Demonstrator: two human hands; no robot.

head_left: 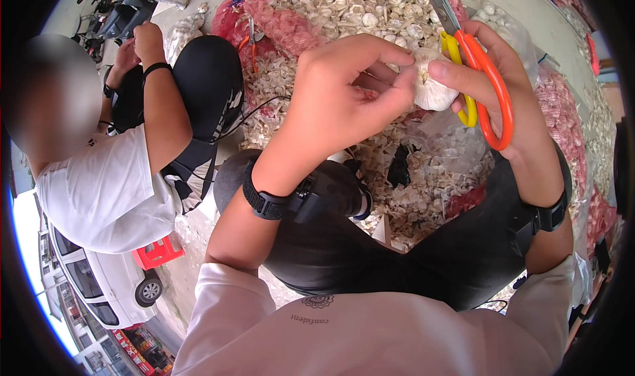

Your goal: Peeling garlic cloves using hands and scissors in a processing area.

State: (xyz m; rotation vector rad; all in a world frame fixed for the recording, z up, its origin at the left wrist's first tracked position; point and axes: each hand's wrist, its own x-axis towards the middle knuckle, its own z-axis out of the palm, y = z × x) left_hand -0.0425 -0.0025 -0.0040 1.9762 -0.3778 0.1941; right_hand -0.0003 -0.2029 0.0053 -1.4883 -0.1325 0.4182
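A whitish garlic bulb [434,96] is held up between my two hands, above my lap. My right hand [508,72] grips it with the thumb pressed on its face. Scissors [504,115] with orange and yellow handles hang in that same hand, their blades pointing up and away. The thumb and fingers of my left hand [350,88] pinch in at the bulb's left side; whether they hold loose skin there is too small to tell. Beyond my hands spreads a heap of garlic bulbs [357,9] on red mesh sacking [291,32].
Another pair of scissors [252,42] lies at the heap's left edge. Garlic skins [417,210] cover the ground between my legs. On the left sits a person in a white shirt [112,184], hands raised together. A red stool [159,251] and white van [92,277] stand behind them.
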